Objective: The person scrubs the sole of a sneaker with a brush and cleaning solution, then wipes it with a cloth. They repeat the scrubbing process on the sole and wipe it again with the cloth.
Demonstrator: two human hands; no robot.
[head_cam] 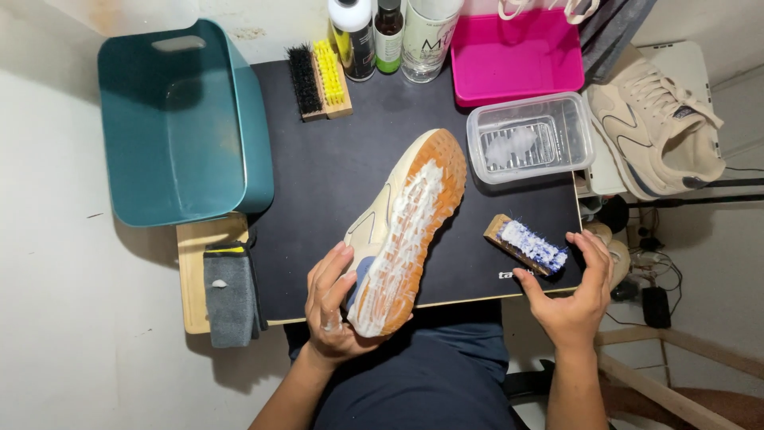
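We saw the left hand (330, 306) curled around the heel of a cream sneaker (406, 227), its foamy orange sole up, toe toward one o'clock. The right hand (571, 291) was open, fingertips touching a soapy wooden brush (525, 245) on the black mat (334, 175), at three o'clock from the sneaker.

The scene is lit brightly and evenly from above, with little harshness. Soft shadows are cast below the teal plastic tub (183, 119) and beneath the grey folded cloth (231, 299) onto the pale floor. A dull sheen is seen on the matte black worktop (334, 175) near its far edge, and glare is caught on the clear plastic container (529, 137). Focus is held sharply across the middle. Slight wide-angle bending is noticed at the corners, where the light falls off a little.
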